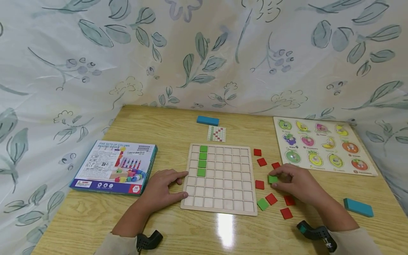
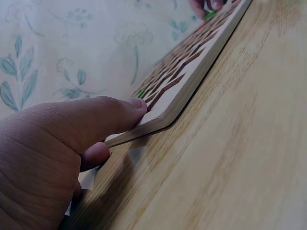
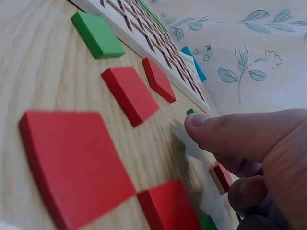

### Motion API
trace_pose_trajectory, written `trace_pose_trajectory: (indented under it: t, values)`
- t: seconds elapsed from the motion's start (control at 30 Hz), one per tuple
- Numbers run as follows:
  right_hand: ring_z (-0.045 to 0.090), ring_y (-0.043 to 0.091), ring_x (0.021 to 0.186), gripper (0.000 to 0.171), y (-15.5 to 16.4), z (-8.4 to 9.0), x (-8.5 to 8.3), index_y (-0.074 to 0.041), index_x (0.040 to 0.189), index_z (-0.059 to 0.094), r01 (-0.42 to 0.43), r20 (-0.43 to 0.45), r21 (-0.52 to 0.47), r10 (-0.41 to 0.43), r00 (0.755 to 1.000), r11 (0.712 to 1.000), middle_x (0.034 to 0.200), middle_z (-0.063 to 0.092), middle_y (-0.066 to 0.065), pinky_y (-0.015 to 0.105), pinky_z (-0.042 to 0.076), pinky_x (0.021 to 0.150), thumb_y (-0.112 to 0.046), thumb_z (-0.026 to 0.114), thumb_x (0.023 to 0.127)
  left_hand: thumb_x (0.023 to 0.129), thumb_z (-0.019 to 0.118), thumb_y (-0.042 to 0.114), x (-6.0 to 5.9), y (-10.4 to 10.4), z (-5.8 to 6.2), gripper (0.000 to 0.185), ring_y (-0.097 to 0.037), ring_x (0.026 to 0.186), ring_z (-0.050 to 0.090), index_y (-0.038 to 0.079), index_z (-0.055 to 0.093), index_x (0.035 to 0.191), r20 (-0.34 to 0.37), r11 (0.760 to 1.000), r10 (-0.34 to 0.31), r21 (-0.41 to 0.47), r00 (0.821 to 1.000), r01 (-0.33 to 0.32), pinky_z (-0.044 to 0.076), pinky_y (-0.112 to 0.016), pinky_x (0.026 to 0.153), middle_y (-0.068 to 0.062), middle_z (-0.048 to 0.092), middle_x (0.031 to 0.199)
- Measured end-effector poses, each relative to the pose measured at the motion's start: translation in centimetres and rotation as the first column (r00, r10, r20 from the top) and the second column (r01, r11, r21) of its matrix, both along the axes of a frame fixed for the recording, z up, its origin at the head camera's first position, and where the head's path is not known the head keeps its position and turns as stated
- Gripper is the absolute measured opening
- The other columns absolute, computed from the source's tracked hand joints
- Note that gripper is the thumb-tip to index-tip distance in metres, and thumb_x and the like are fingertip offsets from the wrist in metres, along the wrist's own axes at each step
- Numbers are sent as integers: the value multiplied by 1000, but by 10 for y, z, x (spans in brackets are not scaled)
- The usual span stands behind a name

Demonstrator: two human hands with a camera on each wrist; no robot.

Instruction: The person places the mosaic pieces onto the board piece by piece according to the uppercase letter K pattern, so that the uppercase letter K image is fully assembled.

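The right hand (image 1: 294,186) covers most of the green tile (image 1: 272,179) that it pinches, so only one corner and a part of the top are visible; in the right wrist view only a tiny green tip (image 3: 192,111) shows at the thumb. Whether this tile lies flat or is lifted a little, I cannot tell. The tile is square, so it has no long axis; its edges seem a bit turned against the grid board (image 1: 223,202). It is just to the right of the board, between the loose tiles.

On the table (image 1: 178,124) I count seven red tiles (image 1: 259,184) beside the board, and one more green tile (image 1: 262,204) lying free near the bottom right corner. Four green tiles (image 1: 203,160) already sit in the second column of the board, one under another from the top row. Two blue blocks (image 1: 358,207) lie well apart, one behind the board and one at the right.

The left hand (image 1: 162,189) rests on the left edge of the board with flat, relaxed fingers and thumb (image 2: 96,120) pressing its corner. The two hands are well apart.
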State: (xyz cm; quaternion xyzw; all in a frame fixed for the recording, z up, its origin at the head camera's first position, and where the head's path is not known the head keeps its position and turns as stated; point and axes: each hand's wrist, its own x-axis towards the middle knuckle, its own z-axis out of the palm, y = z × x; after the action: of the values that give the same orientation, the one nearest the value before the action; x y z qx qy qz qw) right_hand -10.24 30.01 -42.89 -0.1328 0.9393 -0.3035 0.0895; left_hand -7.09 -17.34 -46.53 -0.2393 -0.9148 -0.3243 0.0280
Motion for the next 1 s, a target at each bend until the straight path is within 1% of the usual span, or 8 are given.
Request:
trace_pose_trajectory:
  t: [0.17,0.37,0.43,0.6,0.8,0.87,1.0]
  values:
    - [52,17,78,29,-7,1,-3,-22,115,80,-14,1,-21,14,1000,1000,102,65,-3,28,43,65,-23,91,87,83,91,41,0,0,-1,61,-4,83,49,18,75,137,-7,1000,-5,3,1000,5,44,-35,81,18,61,96]
    - [54,19,80,30,-20,2,-7,-24,115,80,-26,16,-56,27,1000,998,108,68,-4,29,47,66,-21,90,88,85,90,41,1,1,-1,59,-5,84,50,18,75,137,-10,1000,-5,4,1000,5,45,-38,82,17,61,96]
    - [53,20,81,30,-26,3,-9,-24,116,80,-32,20,-65,33,999,997,105,67,-4,29,46,66,-20,90,88,85,90,41,1,1,-1,59,-5,85,50,18,75,137,-7,1000,-3,2,1000,3,45,-38,82,17,60,96]
    - [53,20,77,29,-40,4,-13,-24,114,80,-59,24,-81,61,998,995,98,65,-5,29,44,63,-17,91,87,83,91,41,1,0,-1,61,-5,85,51,18,75,137,-3,1000,-1,-1,1000,1,45,-38,83,17,60,96]
    - [54,21,77,30,-57,6,-15,-24,114,80,-71,45,-98,76,996,993,100,66,-6,28,46,62,-21,92,86,83,91,40,0,0,0,61,-5,83,50,18,75,137,-14,1000,-5,11,1000,5,44,-35,79,17,61,96]
    - [54,21,80,31,-62,6,-15,-25,114,80,-70,61,-107,77,995,992,102,67,-6,28,46,64,-22,92,86,83,92,40,0,0,-1,60,-6,82,50,17,75,136,-26,1000,-7,15,1000,8,44,-35,79,16,61,95]
    - [53,22,87,30,-71,5,-16,-26,113,80,-84,68,-128,93,993,988,109,68,-5,31,46,69,-21,92,86,84,91,39,0,0,-2,59,-6,83,51,18,75,136,-22,1000,-6,16,1000,6,44,-35,79,16,62,96]
